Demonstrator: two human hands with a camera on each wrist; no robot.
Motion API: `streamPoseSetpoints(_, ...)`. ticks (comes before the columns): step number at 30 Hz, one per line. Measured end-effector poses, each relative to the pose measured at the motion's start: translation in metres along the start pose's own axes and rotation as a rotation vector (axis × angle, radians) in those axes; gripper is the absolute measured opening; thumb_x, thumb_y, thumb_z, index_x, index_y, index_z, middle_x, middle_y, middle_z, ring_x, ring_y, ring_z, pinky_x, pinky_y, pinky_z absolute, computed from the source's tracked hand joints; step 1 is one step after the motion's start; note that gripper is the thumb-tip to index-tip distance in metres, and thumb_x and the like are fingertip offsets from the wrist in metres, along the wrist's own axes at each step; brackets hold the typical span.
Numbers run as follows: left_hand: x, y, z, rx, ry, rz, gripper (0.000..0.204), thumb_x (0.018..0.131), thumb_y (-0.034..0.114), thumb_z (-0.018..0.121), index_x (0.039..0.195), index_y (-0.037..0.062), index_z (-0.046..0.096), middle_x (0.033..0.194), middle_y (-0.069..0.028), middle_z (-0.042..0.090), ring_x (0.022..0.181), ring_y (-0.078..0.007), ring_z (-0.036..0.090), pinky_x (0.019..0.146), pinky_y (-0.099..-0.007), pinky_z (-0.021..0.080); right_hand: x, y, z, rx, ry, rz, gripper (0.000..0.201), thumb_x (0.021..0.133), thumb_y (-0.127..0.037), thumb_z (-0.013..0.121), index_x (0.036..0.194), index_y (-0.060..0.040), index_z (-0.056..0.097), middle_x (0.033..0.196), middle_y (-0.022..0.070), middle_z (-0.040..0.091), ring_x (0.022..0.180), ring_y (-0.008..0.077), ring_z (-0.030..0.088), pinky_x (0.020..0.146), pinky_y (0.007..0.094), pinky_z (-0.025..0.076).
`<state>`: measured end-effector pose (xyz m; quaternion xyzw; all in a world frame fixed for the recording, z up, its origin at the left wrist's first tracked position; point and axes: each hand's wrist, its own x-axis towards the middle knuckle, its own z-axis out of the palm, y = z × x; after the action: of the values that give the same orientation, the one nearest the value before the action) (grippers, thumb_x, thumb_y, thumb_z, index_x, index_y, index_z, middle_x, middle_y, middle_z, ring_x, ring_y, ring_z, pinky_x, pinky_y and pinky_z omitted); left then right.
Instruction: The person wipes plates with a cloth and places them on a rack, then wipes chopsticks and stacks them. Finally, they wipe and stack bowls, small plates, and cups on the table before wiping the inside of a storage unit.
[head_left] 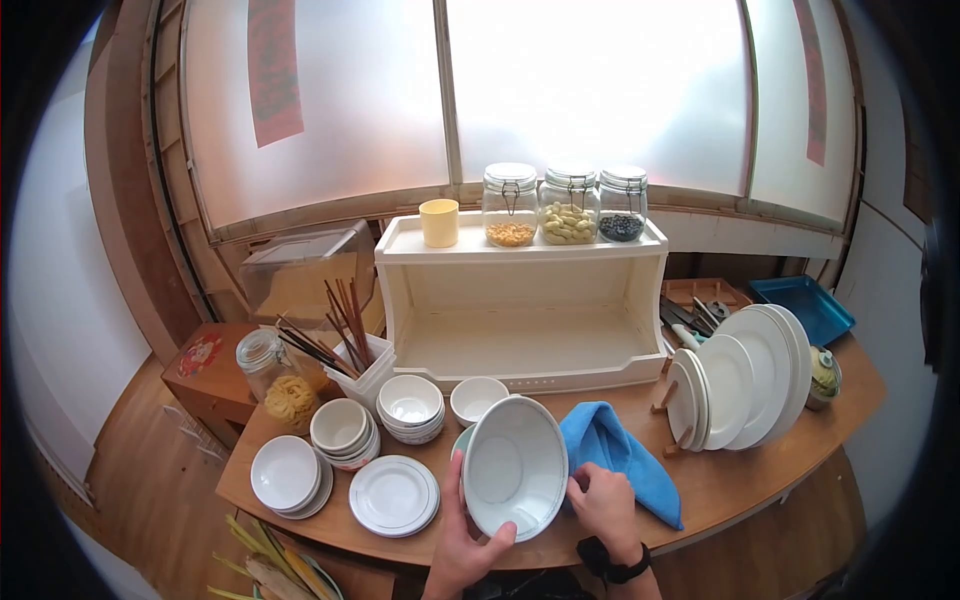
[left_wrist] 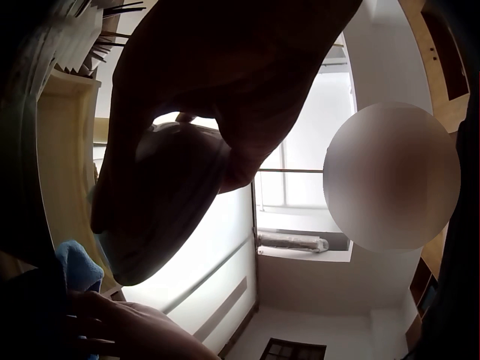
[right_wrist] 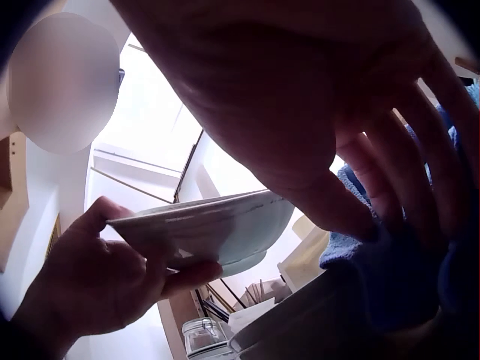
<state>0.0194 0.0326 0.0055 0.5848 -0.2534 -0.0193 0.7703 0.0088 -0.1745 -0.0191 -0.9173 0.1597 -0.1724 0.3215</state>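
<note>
My left hand [head_left: 462, 535] holds a large white bowl [head_left: 515, 468] by its side, thumb over the near rim and fingers behind. The bowl is tilted, its inside facing me in the head view. From the right wrist view the bowl [right_wrist: 217, 229] shows its pale outer side, with the left hand [right_wrist: 112, 277] under it. Close to the bowl's right side, my right hand [head_left: 607, 510] grips a blue towel [head_left: 615, 455] with bent fingers. The towel lies bunched on the table. In the left wrist view the bowl [left_wrist: 169, 191] is dark against the window.
Stacked small bowls [head_left: 410, 405] and white plates [head_left: 393, 496] stand left on the wooden table [head_left: 770, 470]. Upright plates [head_left: 760, 375] fill a rack at right. Behind is a cream shelf [head_left: 520, 320] carrying jars [head_left: 568, 208] and a yellow cup [head_left: 439, 223]. Chopsticks [head_left: 350, 315] stand in a holder.
</note>
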Motion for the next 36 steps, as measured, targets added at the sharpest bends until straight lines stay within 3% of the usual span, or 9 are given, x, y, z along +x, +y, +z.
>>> streamPoseSetpoints(4, -0.001, 0.001, -0.003, -0.003, 0.001, 0.006, 0.106, 0.082, -0.001, 0.068, 0.161, 0.0081, -0.002, 0.155, -0.0211, 0.031, 0.142, -0.0304, 0.040, 0.115, -0.0419, 0.036, 0.000, 0.000, -0.019, 0.170, 0.115, 0.026, 0.025, 0.089, -0.024, 0.066, 0.091, 0.0012, 0.068, 0.080, 0.0212, 0.071, 0.075, 0.0395, 0.070, 0.069, 0.0469, 0.055)
streamPoseSetpoints(7, -0.007, 0.007, 0.004, 0.164, 0.124, 0.053, 0.093, 0.082, 0.014, 0.074, 0.157, 0.0006, 0.021, 0.155, -0.0221, 0.035, 0.145, -0.0358, 0.033, 0.120, -0.0438, 0.025, -0.006, -0.004, -0.050, 0.309, 0.301, -0.002, 0.021, 0.093, -0.017, 0.063, 0.096, 0.0028, 0.063, 0.085, 0.0208, 0.071, 0.073, 0.0336, 0.069, 0.070, 0.0419, 0.053)
streamPoseSetpoints(12, -0.007, 0.014, 0.013, 0.211, 0.084, -0.071, 0.104, 0.079, 0.011, 0.072, 0.160, 0.0004, 0.008, 0.158, -0.0221, 0.028, 0.147, -0.0316, 0.029, 0.121, -0.0408, 0.023, -0.028, -0.013, -0.079, 0.631, 0.499, -0.133, 0.019, 0.099, -0.015, 0.057, 0.105, 0.0027, 0.059, 0.094, 0.0189, 0.069, 0.074, 0.0236, 0.062, 0.070, 0.0336, 0.050)
streamPoseSetpoints(13, -0.009, 0.014, 0.018, 0.234, 0.076, -0.125, 0.104, 0.079, 0.011, 0.072, 0.160, 0.0003, 0.009, 0.158, -0.0223, 0.029, 0.147, -0.0317, 0.030, 0.121, -0.0408, 0.023, -0.038, -0.018, -0.084, 0.623, 0.337, -0.158, 0.014, 0.102, -0.011, 0.053, 0.112, -0.0011, 0.055, 0.100, 0.0144, 0.062, 0.085, 0.0163, 0.054, 0.075, 0.0289, 0.043)
streamPoseSetpoints(16, -0.008, -0.002, 0.030, 0.341, -0.035, -0.056, 0.104, 0.078, 0.011, 0.073, 0.160, 0.0009, 0.010, 0.155, -0.0222, 0.034, 0.143, -0.0315, 0.036, 0.118, -0.0398, 0.029, -0.055, -0.014, -0.065, 0.057, 0.194, -0.534, 0.020, 0.100, -0.010, 0.056, 0.119, -0.0016, 0.056, 0.117, 0.0199, 0.065, 0.098, 0.0302, 0.061, 0.086, 0.0392, 0.046)
streamPoseSetpoints(18, -0.011, -0.003, 0.034, 0.142, -0.136, -0.195, 0.105, 0.079, 0.013, 0.074, 0.160, 0.0024, 0.010, 0.153, -0.0218, 0.039, 0.139, -0.0317, 0.043, 0.115, -0.0388, 0.035, -0.043, -0.022, -0.055, 0.353, -0.245, -0.656, 0.032, 0.098, -0.009, 0.059, 0.129, -0.0025, 0.056, 0.133, 0.0203, 0.062, 0.114, 0.0419, 0.059, 0.099, 0.0473, 0.045)
streamPoseSetpoints(23, -0.011, 0.006, 0.037, 0.083, -0.151, -0.223, 0.106, 0.079, 0.014, 0.074, 0.161, 0.0026, 0.009, 0.153, -0.0217, 0.038, 0.140, -0.0322, 0.042, 0.116, -0.0387, 0.033, -0.041, -0.025, -0.058, 0.306, -0.214, -0.379, 0.031, 0.089, -0.003, 0.064, 0.120, -0.0031, 0.065, 0.121, 0.0187, 0.067, 0.115, 0.0392, 0.060, 0.105, 0.0454, 0.042)
streamPoseSetpoints(31, -0.010, -0.004, 0.027, -0.012, -0.302, -0.152, 0.102, 0.084, -0.004, 0.064, 0.162, 0.0108, 0.001, 0.155, -0.0208, 0.031, 0.141, -0.0310, 0.040, 0.114, -0.0412, 0.036, -0.033, 0.010, -0.034, -0.076, 0.420, -0.360, 0.059, 0.079, -0.009, 0.081, 0.129, -0.0029, 0.051, 0.113, 0.0244, 0.060, 0.098, 0.0391, 0.061, 0.099, 0.0445, 0.044)
streamPoseSetpoints(36, -0.010, 0.004, 0.008, 0.078, -0.440, -0.164, 0.096, 0.081, -0.006, 0.063, 0.161, 0.0124, 0.013, 0.151, -0.0209, 0.037, 0.137, -0.0331, 0.044, 0.112, -0.0386, 0.037, -0.031, 0.039, -0.027, 0.793, 0.104, -0.124, 0.061, 0.087, -0.011, 0.076, 0.138, 0.0004, 0.046, 0.131, 0.0206, 0.060, 0.117, 0.0273, 0.061, 0.100, 0.0405, 0.049)
